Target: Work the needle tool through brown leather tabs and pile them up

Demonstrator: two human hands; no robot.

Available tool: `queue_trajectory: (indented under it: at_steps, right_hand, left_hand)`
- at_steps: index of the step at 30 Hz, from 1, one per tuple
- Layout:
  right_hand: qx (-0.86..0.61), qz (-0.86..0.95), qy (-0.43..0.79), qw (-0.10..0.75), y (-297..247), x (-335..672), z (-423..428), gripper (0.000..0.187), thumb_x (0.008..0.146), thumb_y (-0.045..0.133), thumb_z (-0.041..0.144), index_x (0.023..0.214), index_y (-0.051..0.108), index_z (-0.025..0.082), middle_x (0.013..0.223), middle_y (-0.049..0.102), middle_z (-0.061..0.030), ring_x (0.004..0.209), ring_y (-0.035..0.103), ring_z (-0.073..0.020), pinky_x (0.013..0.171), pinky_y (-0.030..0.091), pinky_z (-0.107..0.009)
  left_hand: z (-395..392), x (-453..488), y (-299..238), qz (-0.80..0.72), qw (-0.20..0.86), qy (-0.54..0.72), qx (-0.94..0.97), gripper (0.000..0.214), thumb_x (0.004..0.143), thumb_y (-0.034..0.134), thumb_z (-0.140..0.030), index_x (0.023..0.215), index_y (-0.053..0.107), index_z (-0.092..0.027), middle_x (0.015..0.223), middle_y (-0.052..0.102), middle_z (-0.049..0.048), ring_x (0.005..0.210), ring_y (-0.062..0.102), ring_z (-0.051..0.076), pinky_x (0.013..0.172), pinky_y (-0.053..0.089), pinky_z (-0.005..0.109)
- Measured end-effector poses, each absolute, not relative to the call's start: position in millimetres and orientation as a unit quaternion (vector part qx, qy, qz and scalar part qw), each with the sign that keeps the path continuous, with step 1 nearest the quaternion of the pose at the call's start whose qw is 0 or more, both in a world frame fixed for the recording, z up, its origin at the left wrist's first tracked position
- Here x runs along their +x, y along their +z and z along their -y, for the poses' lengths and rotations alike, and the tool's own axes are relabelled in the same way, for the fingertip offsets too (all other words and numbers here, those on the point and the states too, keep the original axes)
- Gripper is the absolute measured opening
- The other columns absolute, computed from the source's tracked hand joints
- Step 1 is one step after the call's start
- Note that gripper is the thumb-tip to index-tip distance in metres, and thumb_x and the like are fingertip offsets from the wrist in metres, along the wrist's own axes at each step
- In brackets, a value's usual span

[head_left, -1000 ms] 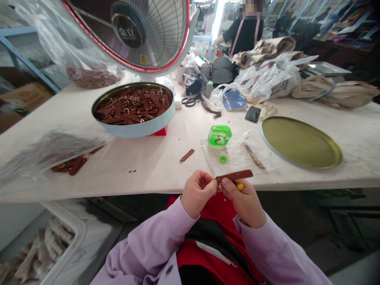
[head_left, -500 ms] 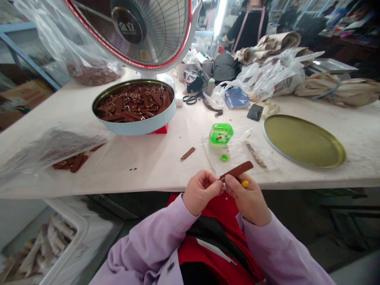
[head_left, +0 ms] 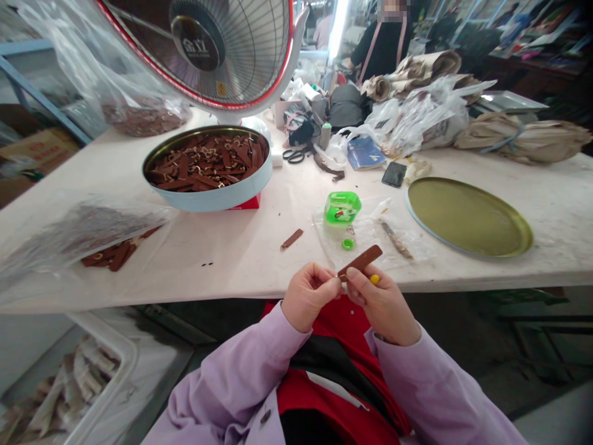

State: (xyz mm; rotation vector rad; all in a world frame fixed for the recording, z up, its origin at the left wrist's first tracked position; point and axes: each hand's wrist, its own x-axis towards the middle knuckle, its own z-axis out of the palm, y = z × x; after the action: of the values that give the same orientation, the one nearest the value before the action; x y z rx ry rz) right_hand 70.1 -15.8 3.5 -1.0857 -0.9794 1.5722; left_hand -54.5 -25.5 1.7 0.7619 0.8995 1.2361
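Between both hands, just over the table's front edge, is a brown leather strap (head_left: 364, 259), its free end pointing up and right. My left hand (head_left: 308, 296) is closed in a pinch on its lower end, where a bit of gold-coloured metal shows. The thumb and fingers of my right hand (head_left: 383, 304) also close on the strap near that end. A small yellow end (head_left: 375, 279) of something sticks out of the right hand; the rest of it is hidden. Beyond the hands lie a second brown strap (head_left: 291, 239), a green bottle (head_left: 343, 207) and a green cap (head_left: 348, 245).
An oval tin (head_left: 217, 199) full of brown straps stands left, below a fan (head_left: 199, 43). Right lies an oval lid (head_left: 470, 216). A clear bag (head_left: 88, 225) partly covers more straps. Scissors (head_left: 294, 156), a blue booklet (head_left: 365, 152) and bundles sit farther back; a person (head_left: 382, 46) stands behind.
The strap and both hands have shifted slightly left, with the strap turned a little and more gold metal showing at its lower end. The whole view has shifted slightly too.
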Motion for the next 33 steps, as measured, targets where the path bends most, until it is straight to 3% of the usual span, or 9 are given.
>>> queue_trajectory:
  at_steps: [11,16,20,22,26,28,33]
  right_hand:
    - [-0.426,0.388,0.691,0.436,-4.2,71.3,9.0,0.029,0.071,0.065,0.041,0.064,0.050,0.017,0.046,0.039,0.0081,0.039,0.027,-0.0040,0.037,0.019,-0.019]
    - [-0.507,0.556,0.496,0.432,-2.5,71.9,10.4,0.025,0.075,0.058,0.040,0.064,0.056,0.018,0.053,0.052,0.0019,0.048,0.044,-0.0102,0.045,0.034,-0.023]
    - [-0.552,0.643,0.328,0.418,-2.8,72.7,12.1,0.021,0.075,0.057,0.035,0.064,0.058,0.017,0.056,0.057,-0.0010,0.053,0.050,-0.0139,0.051,0.036,-0.027]
    - [-0.548,0.630,0.354,0.421,-6.8,72.0,12.1,0.023,0.076,0.056,0.036,0.063,0.057,0.018,0.055,0.055,0.0003,0.052,0.048,-0.0128,0.050,0.035,-0.026]
    - [-0.503,0.511,0.543,0.437,-15.6,70.4,9.5,0.029,0.078,0.054,0.043,0.062,0.047,0.020,0.049,0.039,0.0069,0.043,0.033,-0.0082,0.040,0.027,-0.022]
    - [-0.489,0.488,0.581,0.430,-15.9,71.3,7.1,0.031,0.078,0.055,0.044,0.061,0.044,0.020,0.047,0.036,0.0081,0.041,0.030,-0.0075,0.039,0.025,-0.022]
    - [-0.519,0.632,0.443,0.367,-10.1,76.1,0.1,0.021,0.077,0.055,0.037,0.067,0.057,0.018,0.059,0.057,-0.0001,0.055,0.050,-0.0135,0.053,0.039,-0.026]
  left_hand:
    - [22.8,-61.2,-6.0,-0.389,0.714,0.481,0.328,0.035,0.059,0.073,-0.040,0.066,0.051,-0.013,0.055,0.054,-0.0040,0.049,0.047,0.004,0.051,0.037,0.018]
    - [20.1,-59.1,-4.5,-0.415,0.720,0.469,0.300,0.038,0.056,0.074,-0.040,0.070,0.050,-0.013,0.058,0.059,-0.0020,0.053,0.054,0.007,0.053,0.041,0.019]
    - [17.6,-57.2,-1.8,-0.433,0.699,0.466,0.326,0.033,0.057,0.072,-0.036,0.068,0.050,-0.014,0.053,0.057,-0.0032,0.050,0.053,0.006,0.052,0.041,0.019]
    - [17.3,-56.3,-1.8,-0.443,0.680,0.474,0.341,0.029,0.059,0.070,-0.032,0.066,0.049,-0.014,0.052,0.055,-0.0043,0.048,0.051,0.006,0.051,0.040,0.019]
    - [17.4,-55.9,-3.6,-0.456,0.662,0.481,0.349,0.021,0.062,0.065,-0.026,0.065,0.047,-0.015,0.052,0.053,-0.0052,0.047,0.049,0.005,0.050,0.038,0.019]
    - [16.7,-56.7,-5.4,-0.461,0.661,0.478,0.349,0.020,0.062,0.064,-0.026,0.066,0.047,-0.015,0.052,0.052,-0.0052,0.047,0.049,0.006,0.050,0.038,0.019]
    - [12.2,-60.5,-13.1,-0.474,0.657,0.461,0.361,0.022,0.061,0.065,-0.029,0.070,0.052,-0.014,0.053,0.054,-0.0041,0.047,0.048,0.006,0.049,0.038,0.019]
